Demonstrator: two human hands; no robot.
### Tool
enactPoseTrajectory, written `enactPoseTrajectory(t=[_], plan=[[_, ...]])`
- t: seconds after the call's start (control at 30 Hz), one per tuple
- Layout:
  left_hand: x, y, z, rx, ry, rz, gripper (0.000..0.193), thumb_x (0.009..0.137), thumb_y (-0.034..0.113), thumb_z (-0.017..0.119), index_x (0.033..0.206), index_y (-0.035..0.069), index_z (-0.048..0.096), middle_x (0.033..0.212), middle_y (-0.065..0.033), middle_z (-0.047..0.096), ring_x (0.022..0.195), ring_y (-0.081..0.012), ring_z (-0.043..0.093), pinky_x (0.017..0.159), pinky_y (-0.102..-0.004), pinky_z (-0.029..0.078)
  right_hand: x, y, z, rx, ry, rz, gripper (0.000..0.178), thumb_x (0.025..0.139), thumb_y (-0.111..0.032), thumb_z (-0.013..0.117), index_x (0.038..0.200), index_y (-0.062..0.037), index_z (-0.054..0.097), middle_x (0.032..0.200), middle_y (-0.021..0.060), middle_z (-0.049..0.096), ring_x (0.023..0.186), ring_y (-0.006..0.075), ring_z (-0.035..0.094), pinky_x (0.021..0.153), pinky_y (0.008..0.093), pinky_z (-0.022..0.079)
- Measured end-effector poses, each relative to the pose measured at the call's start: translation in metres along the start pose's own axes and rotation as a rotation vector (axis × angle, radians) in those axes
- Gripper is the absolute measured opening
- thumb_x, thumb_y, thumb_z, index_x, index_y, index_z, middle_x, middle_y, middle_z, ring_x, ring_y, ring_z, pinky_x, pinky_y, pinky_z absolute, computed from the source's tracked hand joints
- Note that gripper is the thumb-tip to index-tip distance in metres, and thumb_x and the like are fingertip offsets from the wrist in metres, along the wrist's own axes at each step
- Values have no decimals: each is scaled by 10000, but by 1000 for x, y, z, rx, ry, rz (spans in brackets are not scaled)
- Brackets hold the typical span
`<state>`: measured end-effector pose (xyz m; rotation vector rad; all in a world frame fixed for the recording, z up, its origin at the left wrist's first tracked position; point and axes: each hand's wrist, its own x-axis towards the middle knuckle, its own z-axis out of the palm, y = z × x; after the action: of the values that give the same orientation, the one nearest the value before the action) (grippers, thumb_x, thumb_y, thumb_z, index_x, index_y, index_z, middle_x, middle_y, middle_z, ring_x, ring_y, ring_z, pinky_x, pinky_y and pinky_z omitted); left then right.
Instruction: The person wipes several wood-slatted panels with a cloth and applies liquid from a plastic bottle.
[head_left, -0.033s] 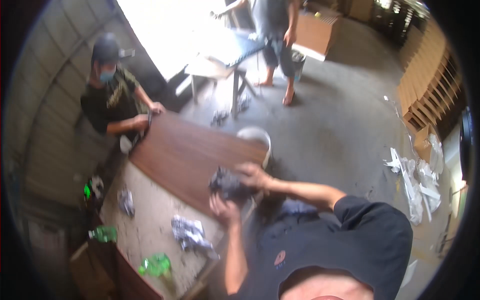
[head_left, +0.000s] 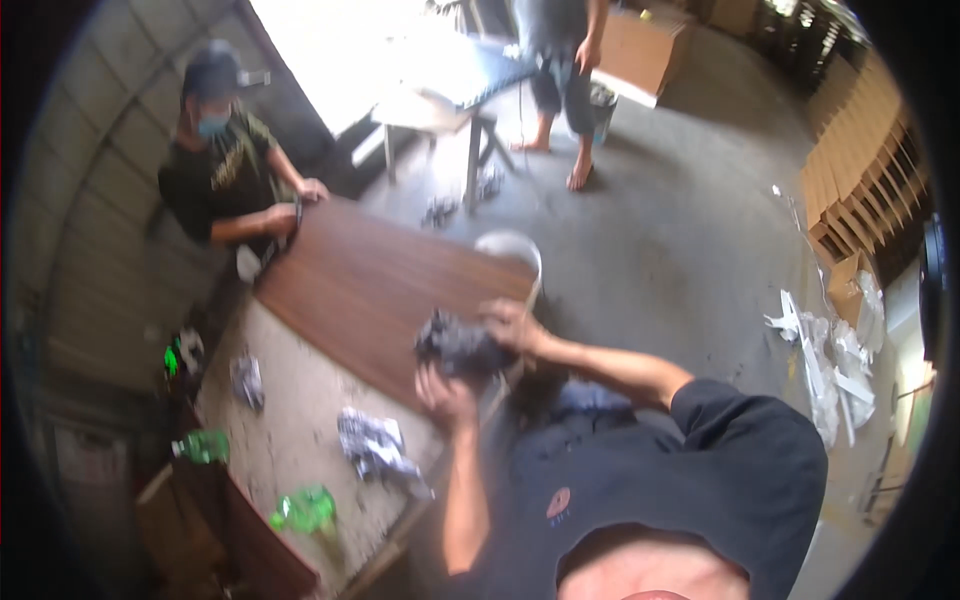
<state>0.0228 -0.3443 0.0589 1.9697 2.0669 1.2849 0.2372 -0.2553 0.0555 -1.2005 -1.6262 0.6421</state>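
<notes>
A dark, crumpled rag point(head_left: 462, 345) lies bunched at the near right corner of a brown wood-grained board point(head_left: 385, 280). My left hand point(head_left: 447, 397) grips the rag from its near side, fingers pointing away from me. On the rag's right side is my right hand point(head_left: 515, 327), its fingers curved over the edge. Blur hides the exact fingertips of both hands. A co-worker point(head_left: 228, 185) in a cap and mask has both hands at the board's far left edge, around a small dark thing I cannot make out.
Crumpled paper point(head_left: 378, 448) and green plastic bottles point(head_left: 305, 510) lie on the pale worktop point(head_left: 275, 425). A white bucket point(head_left: 512, 247) stands beside the board's right end. Further off, a person stands barefoot near a table point(head_left: 470, 85). Stacked cardboard point(head_left: 865, 150) and plastic scraps point(head_left: 830, 370) are at the right.
The view has tilted slightly, so most of the scene sits a little higher. My hands stay at the rag on the same corner of the board.
</notes>
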Motion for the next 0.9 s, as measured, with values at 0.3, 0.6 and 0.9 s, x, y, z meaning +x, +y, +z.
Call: enactPoseTrajectory(t=[0.3,0.6,0.9], plan=[[78,127,14,-216,-120,201,159,894,-3,718,1040,45,759,1026,-161,744,969,-395,680,889,-497,540,-52,36,-89,311,138,799,264,1064,-214,639,1210,-41,775,943,33,785,790,114,712,649,275,561],[85,154,153,-229,-451,463,135,905,166,741,999,70,747,990,-163,703,943,-382,673,829,-517,542,-9,21,-105,182,309,642,285,1019,-227,710,1166,10,767,950,138,815,832,169,751,767,362,592],[87,166,137,-108,-388,328,108,858,82,759,960,75,724,988,-158,674,969,-397,646,844,-517,551,-6,33,-100,12,186,498,262,1007,-243,718,1143,-28,778,1004,227,784,909,362,795,815,432,615]])
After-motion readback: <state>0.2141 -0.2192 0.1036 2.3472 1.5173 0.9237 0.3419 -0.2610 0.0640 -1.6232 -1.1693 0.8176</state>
